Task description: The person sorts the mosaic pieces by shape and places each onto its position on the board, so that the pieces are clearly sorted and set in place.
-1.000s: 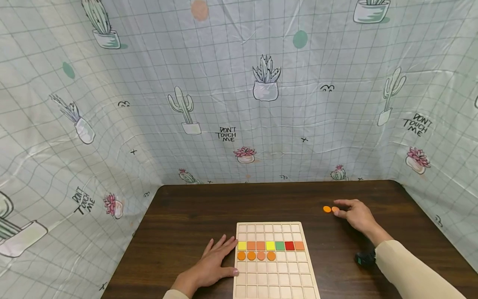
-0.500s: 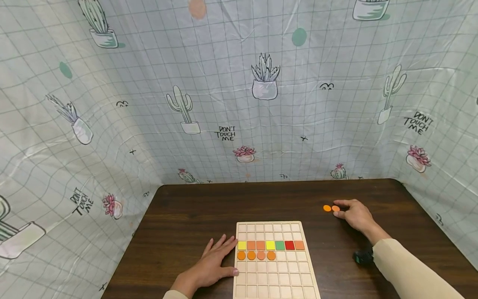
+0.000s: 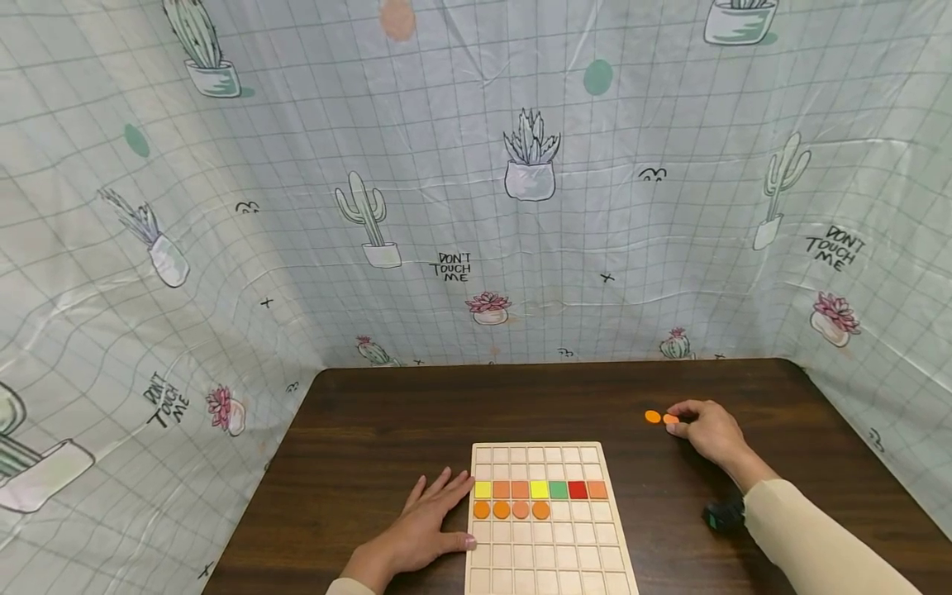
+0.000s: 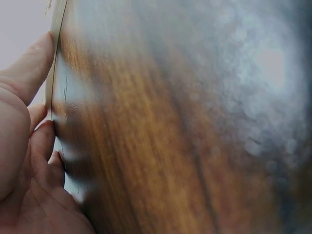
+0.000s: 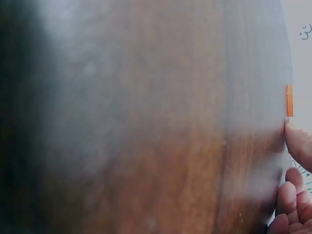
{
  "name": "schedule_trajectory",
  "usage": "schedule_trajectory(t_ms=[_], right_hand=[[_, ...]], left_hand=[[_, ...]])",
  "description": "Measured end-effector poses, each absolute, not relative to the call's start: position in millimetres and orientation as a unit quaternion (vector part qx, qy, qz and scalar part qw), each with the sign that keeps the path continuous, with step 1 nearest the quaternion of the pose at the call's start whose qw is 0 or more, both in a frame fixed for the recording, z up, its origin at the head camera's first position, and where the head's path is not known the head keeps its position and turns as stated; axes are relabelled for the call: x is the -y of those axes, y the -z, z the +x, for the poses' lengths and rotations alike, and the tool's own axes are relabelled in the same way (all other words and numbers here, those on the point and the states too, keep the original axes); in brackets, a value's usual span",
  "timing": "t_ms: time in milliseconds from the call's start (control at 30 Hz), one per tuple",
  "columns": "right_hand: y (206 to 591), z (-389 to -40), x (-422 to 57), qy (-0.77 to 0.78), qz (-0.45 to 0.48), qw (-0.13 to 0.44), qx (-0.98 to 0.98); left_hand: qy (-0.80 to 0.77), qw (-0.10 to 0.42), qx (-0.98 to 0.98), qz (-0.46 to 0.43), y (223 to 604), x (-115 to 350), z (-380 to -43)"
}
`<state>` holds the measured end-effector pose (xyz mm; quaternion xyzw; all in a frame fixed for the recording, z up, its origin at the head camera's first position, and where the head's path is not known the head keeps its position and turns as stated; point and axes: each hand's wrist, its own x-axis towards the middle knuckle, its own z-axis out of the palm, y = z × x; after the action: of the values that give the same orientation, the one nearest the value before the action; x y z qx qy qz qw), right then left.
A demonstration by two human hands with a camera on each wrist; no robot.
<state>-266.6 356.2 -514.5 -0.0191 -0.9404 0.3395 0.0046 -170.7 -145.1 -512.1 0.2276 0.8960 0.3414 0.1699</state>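
Observation:
My left hand rests with fingers spread on the table, its thumb and fingertips touching the left edge of a wooden grid board. A row of coloured square tiles lies in the board. Below that row are several round discs, orange and salmon, filling the left cells. At the back right of the table, my right hand pinches a light orange disc between thumb and forefinger. Just left of it lies a brighter orange disc. In the right wrist view one orange disc shows edge-on beyond the thumb.
Both things stand on a dark wooden table. A black wrist device sits under the right sleeve. A cactus-print curtain encloses the table's back and sides.
The right thumb and forefinger have closed in on the light orange disc, which has shifted very slightly. The left hand, board and tiles have stayed put.

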Motion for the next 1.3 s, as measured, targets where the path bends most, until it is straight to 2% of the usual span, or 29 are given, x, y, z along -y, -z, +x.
schedule_trajectory(t_ms=[567,1300], right_hand=[[512,-255,-354,-0.374,-0.024,0.039,0.926],[501,-231,-315,-0.431,-0.009,0.085,0.898]], left_hand=[[-0.348,0.16,-0.892,0.239,520,148,-172],[-0.346,0.151,-0.896,0.234,527,148,-175]])
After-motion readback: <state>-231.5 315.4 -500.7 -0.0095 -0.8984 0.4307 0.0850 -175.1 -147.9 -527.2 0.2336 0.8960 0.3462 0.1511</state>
